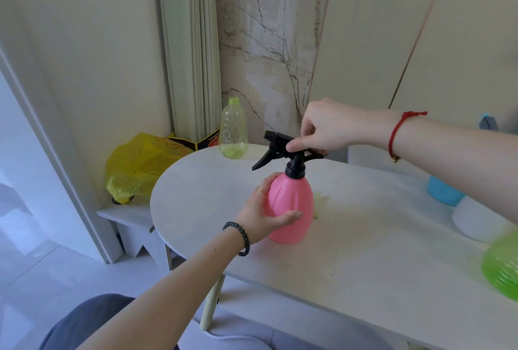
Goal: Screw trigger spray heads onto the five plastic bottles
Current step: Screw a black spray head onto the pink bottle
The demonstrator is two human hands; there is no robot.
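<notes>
Tabletop [364,251]: left hand [269,209] grips pink bottle [294,204], right hand [322,128] pinches sprayer [277,148].

Home interior, likely a dining or living corner: pale pleated curtain [190,47] hanging by a marble-look wall panel [269,41], rounded white tabletop [350,251] on wooden legs, glossy tiled floor [25,271], a low white stool [131,223] with a yellow plastic shopping bag [137,167] on it, beside a white door frame [56,153].

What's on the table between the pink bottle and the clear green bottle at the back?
Head view: bare table between the pink bottle and the clear green bottle; nothing rests there.
</notes>
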